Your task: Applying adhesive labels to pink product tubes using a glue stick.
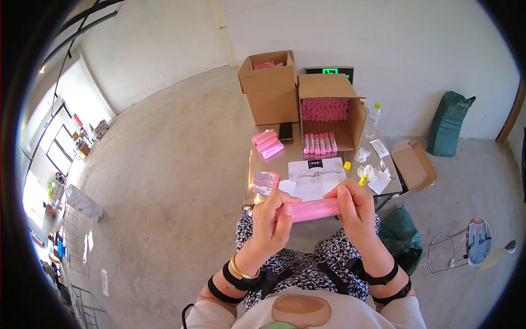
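A smooth pink tube-shaped roll (316, 210) stretches level between my two hands, just in front of the table's near edge. My left hand (272, 220) is closed around its left end, thumb on top. Around the right end, my right hand (355, 215) is closed too. Beyond them lies a white printed sheet (320, 183). To its left is a small stack of pink and grey printed slips (265, 182). Further back sits a pile of pink rolls (267, 143), and a row of pink tubes (319, 143) lies at the open carton's mouth.
An open carton (359, 123) packed with pink pieces rests on its side on the metal table (253, 164); a taller carton (268, 98) stands left of it. Crumpled tissues (362, 155), yellow caps (347, 165) and a clear bottle (374, 118) are at the right. A stool (478, 247) stands further right.
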`<state>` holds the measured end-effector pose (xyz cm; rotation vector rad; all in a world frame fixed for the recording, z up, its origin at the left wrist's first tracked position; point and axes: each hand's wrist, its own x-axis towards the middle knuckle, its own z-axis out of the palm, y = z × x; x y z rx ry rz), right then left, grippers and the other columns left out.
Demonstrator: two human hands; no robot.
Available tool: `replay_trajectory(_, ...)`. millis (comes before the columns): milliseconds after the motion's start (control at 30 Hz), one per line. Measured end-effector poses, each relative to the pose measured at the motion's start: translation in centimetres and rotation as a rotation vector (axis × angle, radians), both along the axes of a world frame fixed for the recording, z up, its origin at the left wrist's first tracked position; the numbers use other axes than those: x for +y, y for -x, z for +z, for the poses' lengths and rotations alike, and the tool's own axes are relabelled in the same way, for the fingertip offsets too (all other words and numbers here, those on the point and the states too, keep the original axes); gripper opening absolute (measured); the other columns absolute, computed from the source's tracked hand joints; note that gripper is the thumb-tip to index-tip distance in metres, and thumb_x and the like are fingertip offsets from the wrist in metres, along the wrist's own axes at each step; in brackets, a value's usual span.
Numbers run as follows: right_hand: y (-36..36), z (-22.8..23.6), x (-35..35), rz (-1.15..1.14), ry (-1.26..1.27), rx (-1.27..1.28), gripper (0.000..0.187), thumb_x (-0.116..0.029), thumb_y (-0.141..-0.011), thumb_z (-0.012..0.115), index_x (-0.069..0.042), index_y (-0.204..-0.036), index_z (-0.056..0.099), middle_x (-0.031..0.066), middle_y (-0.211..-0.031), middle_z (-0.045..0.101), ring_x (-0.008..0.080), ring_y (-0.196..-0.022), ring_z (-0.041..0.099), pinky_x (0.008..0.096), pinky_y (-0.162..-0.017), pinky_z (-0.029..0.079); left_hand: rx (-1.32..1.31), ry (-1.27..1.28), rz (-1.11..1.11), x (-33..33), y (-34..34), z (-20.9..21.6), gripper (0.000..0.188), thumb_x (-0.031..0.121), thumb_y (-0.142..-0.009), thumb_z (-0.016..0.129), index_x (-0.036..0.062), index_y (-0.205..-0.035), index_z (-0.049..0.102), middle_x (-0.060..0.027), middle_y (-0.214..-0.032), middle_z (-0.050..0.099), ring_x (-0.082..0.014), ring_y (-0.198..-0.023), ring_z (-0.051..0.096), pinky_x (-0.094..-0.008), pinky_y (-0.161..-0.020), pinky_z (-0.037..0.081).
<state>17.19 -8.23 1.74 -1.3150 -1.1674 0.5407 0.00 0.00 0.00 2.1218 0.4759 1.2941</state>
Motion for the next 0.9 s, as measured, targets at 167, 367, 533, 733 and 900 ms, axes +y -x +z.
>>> replay_trajectory(167,0.6,0.0,0.2,-0.104,-0.069,-0.101,0.022,-0.012,-0.094,0.046,0.0,-0.081,0.06,0.0067,-0.058,0.054,0.0127,-0.049,0.046,0.0275,-0.049,0.036,-0.071,0.433,-0.1,-0.2,-0.7,1.3,0.026,0.023,-0.099,0.04,0.0018,-0.095,0.055,-0.0003,-0.061,0.054,-0.006,-0.048,0.047,-0.019,-0.046,0.036)
replay_trajectory(367,0.0,-1.0,0.0,-0.138,-0.312,-0.438,0.018,-0.01,-0.092,0.049,0.001,-0.084,0.061,0.0108,-0.063,0.058,0.017,-0.05,0.052,0.03,-0.049,0.04,-0.063,0.682,-0.208,0.5,-1.0,0.5,0.024,0.02,-0.098,0.04,0.0026,-0.091,0.056,-0.0032,-0.067,0.06,-0.0053,-0.048,0.046,-0.0202,-0.045,0.035)
replay_trajectory(533,-0.6,-1.4,0.6,-0.046,-0.108,-0.087,0.017,-0.01,-0.092,0.048,0.0,-0.086,0.061,0.011,-0.063,0.058,0.017,-0.051,0.053,0.0296,-0.049,0.04,0.004,-0.014,0.046,1.1,-1.6,-0.4,0.024,0.017,-0.096,0.043,0.0007,-0.087,0.058,-0.0034,-0.065,0.058,-0.0059,-0.046,0.045,-0.0222,-0.043,0.034)
replay_trajectory(733,-1.2,-2.2,1.2,-0.037,-0.024,-0.13,0.021,-0.01,-0.095,0.045,0.0,-0.086,0.061,0.0061,-0.061,0.054,0.0107,-0.052,0.047,0.0265,-0.05,0.037,-0.059,0.344,0.01,0.9,-2.7,-0.6,0.028,0.023,-0.096,0.045,0.0016,-0.083,0.059,0.0011,-0.061,0.052,-0.0041,-0.046,0.042,-0.0194,-0.042,0.03)
replay_trajectory(900,-1.4,-2.5,1.6,-0.132,-0.131,-0.245,0.026,-0.013,-0.096,0.043,0.001,-0.083,0.061,0.0038,-0.061,0.052,0.0081,-0.053,0.042,0.025,-0.05,0.036,-0.035,0.451,-0.009,1.4,-2.8,-2.7,0.026,0.023,-0.097,0.044,0.0033,-0.085,0.056,-0.0009,-0.068,0.056,-0.0052,-0.051,0.044,-0.0223,-0.047,0.035)
